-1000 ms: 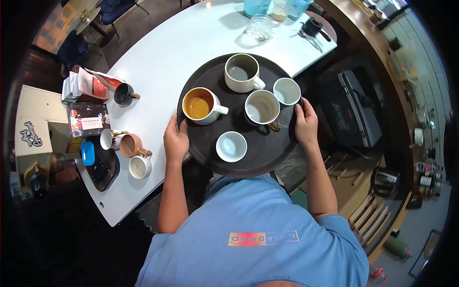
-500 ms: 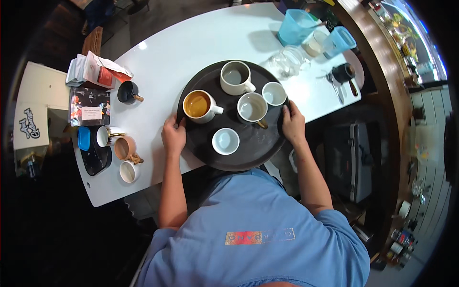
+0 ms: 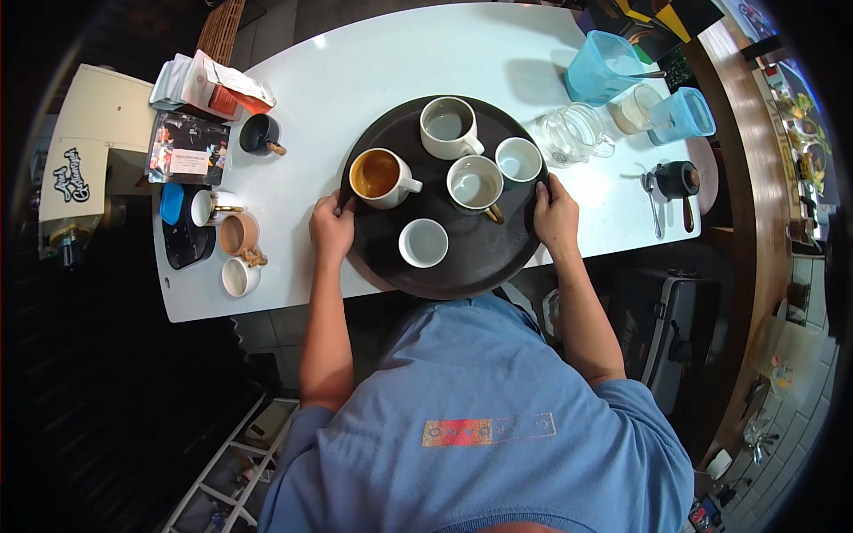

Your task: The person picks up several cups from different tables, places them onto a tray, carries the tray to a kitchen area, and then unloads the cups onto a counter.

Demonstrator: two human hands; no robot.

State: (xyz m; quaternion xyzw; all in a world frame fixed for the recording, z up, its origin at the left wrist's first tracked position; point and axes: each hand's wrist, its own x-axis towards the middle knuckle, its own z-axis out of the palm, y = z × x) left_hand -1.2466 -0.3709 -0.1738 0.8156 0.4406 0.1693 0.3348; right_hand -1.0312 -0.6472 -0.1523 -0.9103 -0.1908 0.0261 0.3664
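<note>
A round dark tray [image 3: 480,258] is held level between my two hands at the near edge of the white table. My left hand [image 3: 331,226] grips its left rim, and my right hand [image 3: 556,216] grips the right rim, thumbs on top. On the tray stand a white mug with an orange-brown inside [image 3: 378,176], a white mug with a grey inside [image 3: 449,127], a white mug with a gold-brown handle [image 3: 474,185] and two small white cups, one [image 3: 518,161] at the right and one [image 3: 423,243] nearer me. Whether the tray rests on the table I cannot tell.
At the table's [image 3: 391,62] left stand a black cup [image 3: 260,134], packages [image 3: 191,147] and several mugs [image 3: 238,234] beside a dark tray [image 3: 189,240]. To the right are blue pitchers [image 3: 604,71], a glass jug [image 3: 570,135], a spoon [image 3: 656,209] and a black-headed tool [image 3: 678,179].
My view has shifted, so the table and its things sit farther right and higher in the picture. Both hands keep their grip on the tray, and the cups keep their places on it.
</note>
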